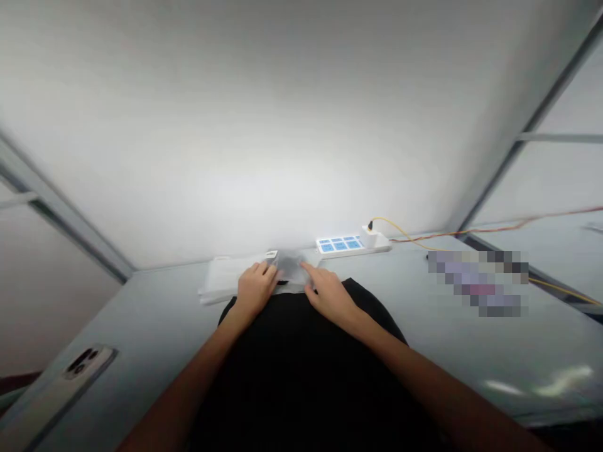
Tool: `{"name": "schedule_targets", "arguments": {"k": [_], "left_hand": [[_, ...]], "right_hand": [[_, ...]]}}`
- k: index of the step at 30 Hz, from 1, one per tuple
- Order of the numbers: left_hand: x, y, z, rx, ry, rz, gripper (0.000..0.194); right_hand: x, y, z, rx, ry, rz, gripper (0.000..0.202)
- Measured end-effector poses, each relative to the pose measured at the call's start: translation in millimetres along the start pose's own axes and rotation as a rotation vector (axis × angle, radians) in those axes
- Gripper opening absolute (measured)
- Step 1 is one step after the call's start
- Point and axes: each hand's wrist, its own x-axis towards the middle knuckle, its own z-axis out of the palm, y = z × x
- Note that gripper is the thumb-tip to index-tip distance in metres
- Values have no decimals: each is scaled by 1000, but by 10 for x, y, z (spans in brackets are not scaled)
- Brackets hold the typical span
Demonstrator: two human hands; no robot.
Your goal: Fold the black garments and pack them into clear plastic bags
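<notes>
A translucent plastic bag point(293, 267) with something greyish inside lies at the far side of the table, between my hands. My left hand point(255, 285) is closed at the bag's left edge, with its fingers bent over it. From the right, my right hand point(332, 294) reaches in with the index finger stretched onto the bag and the thumb apart. Beside my left hand rests a stack of white, filmy sheets or bags point(221, 277). A small white label with dark print point(271, 255) shows near my left fingertips. The lower edge of the bag is partly hidden by dark clothing.
A white power strip point(342, 246) with a plugged-in charger point(368, 236) stands against the wall. Its yellow cable point(396, 227) runs right to a pixelated object point(478, 282). A phone point(66, 392) lies at the front left of the grey table point(155, 333).
</notes>
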Motion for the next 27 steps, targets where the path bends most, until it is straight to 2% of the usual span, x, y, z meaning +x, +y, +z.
{"name": "schedule_targets", "arguments": {"k": [2,6,10,16,21,24,27], "left_hand": [[-2,-27,-8,-28,1,26,24],[-28,-101,-15,-69,-23,48,28],[-49,-145,1,-41,-56,-90,20],[-64,-132,-10,-41,-111,-238,18],[-81,-151,-4,-77,-99,-282,19],[-81,-191,1,-125,-61,-246,20],[-98,-208,-32,-216,-52,-52,17]], "right_hand": [[1,12,-26,-21,-9,18,54],[-1,11,-117,-117,-2,77,53],[4,12,-146,-178,6,102,52],[25,39,-78,-123,-17,-27,53],[12,12,-76,-85,129,-57,47],[17,6,-81,2,197,-48,45],[55,63,-127,176,292,32,44]]}}
